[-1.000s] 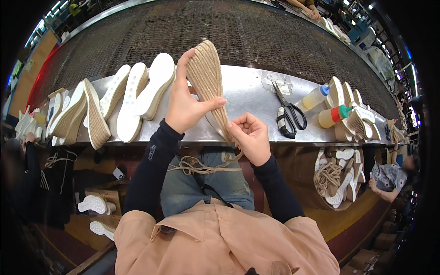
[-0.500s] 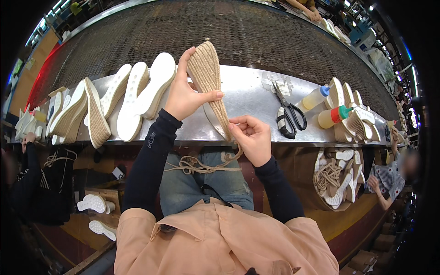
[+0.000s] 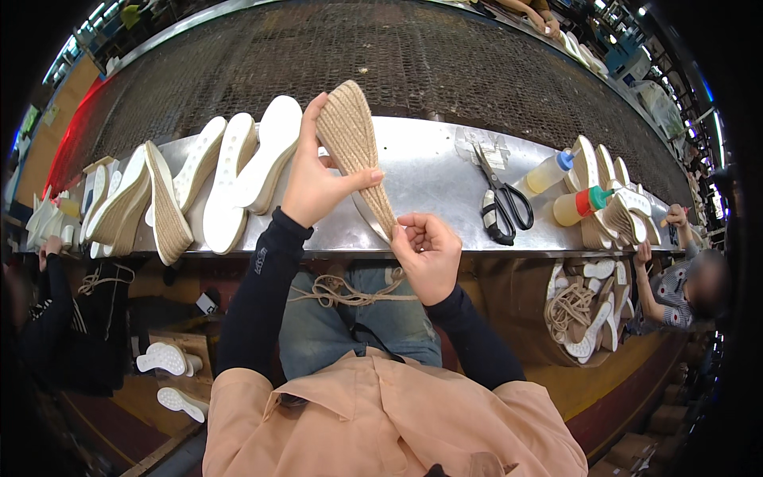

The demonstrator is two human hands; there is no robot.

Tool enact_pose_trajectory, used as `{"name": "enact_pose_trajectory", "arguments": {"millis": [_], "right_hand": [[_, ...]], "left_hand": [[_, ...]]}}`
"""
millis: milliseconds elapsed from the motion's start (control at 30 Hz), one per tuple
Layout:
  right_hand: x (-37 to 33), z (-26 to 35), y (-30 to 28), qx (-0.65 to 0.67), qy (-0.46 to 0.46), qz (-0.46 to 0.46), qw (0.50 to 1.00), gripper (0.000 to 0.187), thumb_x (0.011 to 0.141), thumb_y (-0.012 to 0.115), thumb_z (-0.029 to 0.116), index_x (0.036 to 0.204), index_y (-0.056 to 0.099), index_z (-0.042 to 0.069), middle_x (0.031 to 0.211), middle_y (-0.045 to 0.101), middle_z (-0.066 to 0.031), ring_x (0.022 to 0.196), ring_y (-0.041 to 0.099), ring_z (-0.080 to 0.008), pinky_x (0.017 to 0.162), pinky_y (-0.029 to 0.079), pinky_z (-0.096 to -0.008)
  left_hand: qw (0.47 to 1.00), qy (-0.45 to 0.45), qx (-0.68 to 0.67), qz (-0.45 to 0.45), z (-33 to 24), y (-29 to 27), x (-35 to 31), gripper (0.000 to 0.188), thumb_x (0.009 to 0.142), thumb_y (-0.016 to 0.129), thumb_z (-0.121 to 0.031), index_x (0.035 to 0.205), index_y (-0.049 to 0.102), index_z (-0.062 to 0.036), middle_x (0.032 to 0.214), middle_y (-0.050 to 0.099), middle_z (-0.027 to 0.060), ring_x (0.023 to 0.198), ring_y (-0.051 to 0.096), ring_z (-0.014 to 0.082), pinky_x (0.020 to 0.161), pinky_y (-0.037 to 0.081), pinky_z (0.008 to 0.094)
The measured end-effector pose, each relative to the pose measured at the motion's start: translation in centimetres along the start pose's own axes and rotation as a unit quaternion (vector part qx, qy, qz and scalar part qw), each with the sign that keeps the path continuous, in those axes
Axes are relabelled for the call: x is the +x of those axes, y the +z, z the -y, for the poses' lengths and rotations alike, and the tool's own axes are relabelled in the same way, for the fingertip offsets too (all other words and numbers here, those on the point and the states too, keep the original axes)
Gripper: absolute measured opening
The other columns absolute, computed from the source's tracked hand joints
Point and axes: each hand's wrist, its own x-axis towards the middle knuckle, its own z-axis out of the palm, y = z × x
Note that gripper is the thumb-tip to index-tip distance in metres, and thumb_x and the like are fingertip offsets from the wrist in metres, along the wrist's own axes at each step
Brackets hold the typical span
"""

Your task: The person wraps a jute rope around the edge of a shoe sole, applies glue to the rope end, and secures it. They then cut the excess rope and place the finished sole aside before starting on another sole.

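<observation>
My left hand (image 3: 316,184) is closed round a wedge sole (image 3: 350,127) wrapped in rows of tan jute rope. The sole stands on edge over the metal bench, thick heel end up and thin end toward me. At that thin end my right hand (image 3: 427,253) is closed in a pinch on the jute rope, its other fingers curled; the very tip is partly hidden. Loose jute rope (image 3: 342,292) lies in loops across my lap, just below the hands.
White-topped wedge soles (image 3: 230,183) stand on the bench (image 3: 429,167) at left. To the right are black scissors (image 3: 502,199), a blue-capped bottle (image 3: 544,173), a red-and-green-capped bottle (image 3: 579,207) and more soles (image 3: 616,219). A sack (image 3: 520,318) holds soles and rope. Co-workers sit on both sides.
My right hand has shifted slightly left and down, still at the sole's thin end. The sole has dropped a little. At right, a co-worker's hands have come up to the bench.
</observation>
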Motion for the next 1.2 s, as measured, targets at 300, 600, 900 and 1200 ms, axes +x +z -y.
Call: {"name": "enact_pose_trajectory", "arguments": {"millis": [300, 600, 900, 1200], "right_hand": [[-0.4, 0.1, -1.7, -0.037, -0.085, -0.004, 0.996, 0.013, 0.075, 0.070, -0.001, 0.087, 0.065, -0.003, 0.071, 0.058, -0.0058, 0.058, 0.054, -0.0113, 0.053, 0.044, -0.0240], [-1.3, 0.1, -2.0, -0.050, -0.086, -0.026, 0.995, 0.015, 0.074, 0.072, -0.002, 0.088, 0.066, -0.003, 0.072, 0.060, -0.0074, 0.059, 0.057, -0.0122, 0.054, 0.046, -0.0238], [-1.9, 0.7, -2.7, -0.074, -0.041, -0.021, 0.996, 0.010, 0.078, 0.070, 0.000, 0.084, 0.063, -0.004, 0.072, 0.060, -0.0065, 0.059, 0.057, -0.0101, 0.054, 0.045, -0.0231], [-1.2, -0.2, -3.0, 0.101, 0.066, 0.053, 0.991, 0.010, 0.088, 0.063, 0.004, 0.095, 0.059, -0.003, 0.077, 0.059, 0.0002, 0.068, 0.052, -0.0017, 0.058, 0.041, -0.0177]], "left_hand": [[0.958, -0.142, -0.248, -0.026, -0.5, 2.3, -4.8, 0.113, 0.063, 0.086, -0.004, 0.144, 0.007, -0.0001, 0.129, 0.040, 0.0227, 0.113, 0.054, 0.0254, 0.094, 0.051, 0.0370], [0.951, -0.143, -0.274, -0.002, 0.2, 4.1, -7.3, 0.106, 0.068, 0.079, 0.006, 0.141, 0.005, -0.0098, 0.131, 0.039, 0.0199, 0.123, 0.044, 0.0265, 0.099, 0.047, 0.0381], [0.966, -0.097, -0.224, -0.082, -0.4, 5.8, -9.0, 0.106, 0.068, 0.075, 0.008, 0.141, 0.001, -0.0133, 0.136, 0.034, 0.0204, 0.127, 0.042, 0.0282, 0.100, 0.047, 0.0399], [0.970, -0.104, -0.202, -0.087, 0.0, 5.7, -8.6, 0.104, 0.069, 0.076, 0.005, 0.140, 0.002, -0.0115, 0.133, 0.036, 0.0203, 0.126, 0.042, 0.0287, 0.103, 0.044, 0.0409]]}}
